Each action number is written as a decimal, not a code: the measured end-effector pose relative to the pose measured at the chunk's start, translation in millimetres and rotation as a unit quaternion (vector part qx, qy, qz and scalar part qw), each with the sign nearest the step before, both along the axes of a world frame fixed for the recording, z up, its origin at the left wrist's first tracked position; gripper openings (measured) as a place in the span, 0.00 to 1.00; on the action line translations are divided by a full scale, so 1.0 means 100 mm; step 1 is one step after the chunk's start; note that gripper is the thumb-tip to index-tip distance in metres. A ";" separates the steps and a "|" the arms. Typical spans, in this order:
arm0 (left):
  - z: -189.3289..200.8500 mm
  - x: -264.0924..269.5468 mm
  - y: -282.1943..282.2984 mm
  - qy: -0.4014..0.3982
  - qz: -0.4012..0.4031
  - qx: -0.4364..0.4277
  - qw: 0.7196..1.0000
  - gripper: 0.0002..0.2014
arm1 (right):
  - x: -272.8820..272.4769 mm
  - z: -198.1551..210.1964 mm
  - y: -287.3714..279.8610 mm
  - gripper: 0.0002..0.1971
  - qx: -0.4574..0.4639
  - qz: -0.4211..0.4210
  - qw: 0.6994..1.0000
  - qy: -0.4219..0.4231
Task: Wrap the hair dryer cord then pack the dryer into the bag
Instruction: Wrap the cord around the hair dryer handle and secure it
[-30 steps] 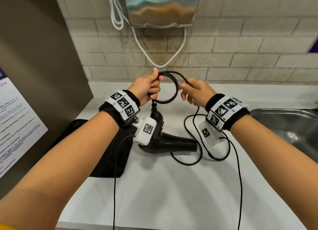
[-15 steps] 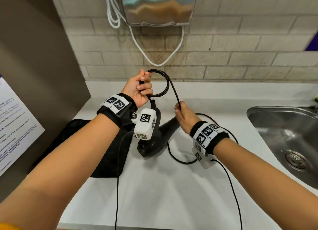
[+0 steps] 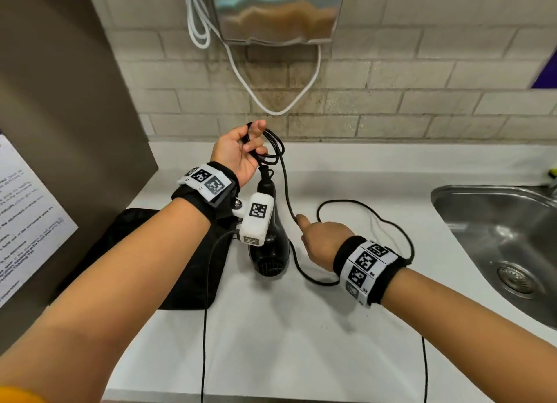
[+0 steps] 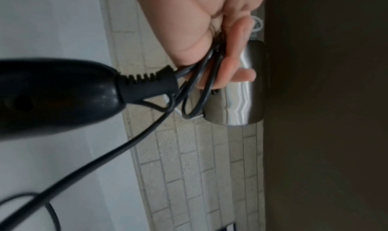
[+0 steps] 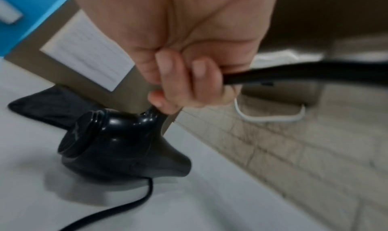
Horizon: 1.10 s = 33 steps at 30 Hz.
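Flat black fabric bag (image 3: 141,252) waits on the white surface (image 3: 271,342) at far left, ready for packing. Just beside it, the left hand (image 3: 238,152) clamps gathered loops of thin black cord (image 3: 286,197), dangling the glossy black plastic hair dryer (image 3: 268,240) handle-up, long axis near vertical, rear grille towards us, its body low over the surface. Right hand (image 3: 324,243) pinches the cord lower down, apparently feeding the next loop.

Printed lines are seen on the paper notice (image 3: 27,218) at nine o'clock, but no word can be read.
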<state>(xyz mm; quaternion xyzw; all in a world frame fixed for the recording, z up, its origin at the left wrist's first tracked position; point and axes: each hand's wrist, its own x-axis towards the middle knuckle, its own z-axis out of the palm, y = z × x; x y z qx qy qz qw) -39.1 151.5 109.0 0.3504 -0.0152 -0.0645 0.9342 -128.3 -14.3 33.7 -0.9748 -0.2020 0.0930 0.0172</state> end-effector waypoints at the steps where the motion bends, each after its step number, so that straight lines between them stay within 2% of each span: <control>1: 0.01 -0.02 -0.03 -0.012 0.007 0.026 1.000 0.13 | -0.01 0.05 0.02 0.19 -0.039 0.022 0.999 -0.021; 3: 0.04 -0.08 -0.11 -0.040 0.021 0.090 0.995 0.10 | -0.01 0.22 0.05 0.17 -0.099 0.077 0.989 -0.084; 5: 0.08 -0.13 -0.17 -0.074 0.019 0.162 0.984 0.08 | 0.05 0.37 0.06 0.14 -0.114 0.139 0.966 -0.184; 8: 0.12 -0.20 -0.21 -0.123 -0.022 0.260 0.957 0.10 | 0.15 0.65 0.05 0.06 -0.039 0.185 0.920 -0.342; 10: 0.14 -0.25 -0.24 -0.137 -0.036 0.304 0.942 0.11 | 0.20 0.86 0.05 0.11 0.025 0.176 0.913 -0.368; 12: 0.15 -0.32 -0.26 -0.138 -0.052 0.329 0.933 0.15 | 0.26 1.09 0.08 0.15 0.066 0.140 0.921 -0.358; 15: 0.18 -0.38 -0.27 -0.159 -0.116 0.348 0.917 0.27 | 0.47 1.23 0.04 0.13 0.124 0.096 0.928 -0.339; 20: 0.15 -0.32 -0.22 -0.136 -0.154 0.334 0.920 0.27 | 0.70 1.23 0.00 0.13 0.240 0.048 0.950 -0.195; 24: 0.16 -0.27 -0.14 -0.101 -0.112 0.296 0.943 0.25 | 0.74 1.18 -0.05 0.18 0.410 0.062 0.908 -0.053; 26: 0.16 -0.24 -0.11 -0.089 -0.087 0.270 0.955 0.24 | 0.71 1.14 -0.08 0.16 0.431 0.066 0.900 -0.008; 29: 0.15 -0.21 -0.11 -0.086 -0.076 0.262 0.958 0.24 | 0.73 1.05 -0.09 0.14 0.436 0.051 0.898 -0.007; 31: 0.13 -0.20 -0.12 -0.089 -0.072 0.260 0.959 0.24 | 0.77 1.01 -0.07 0.10 0.487 0.042 0.872 0.011; 33: 0.12 -0.19 -0.13 -0.096 -0.068 0.256 0.959 0.24 | 0.79 0.99 -0.04 0.07 0.568 0.041 0.820 0.062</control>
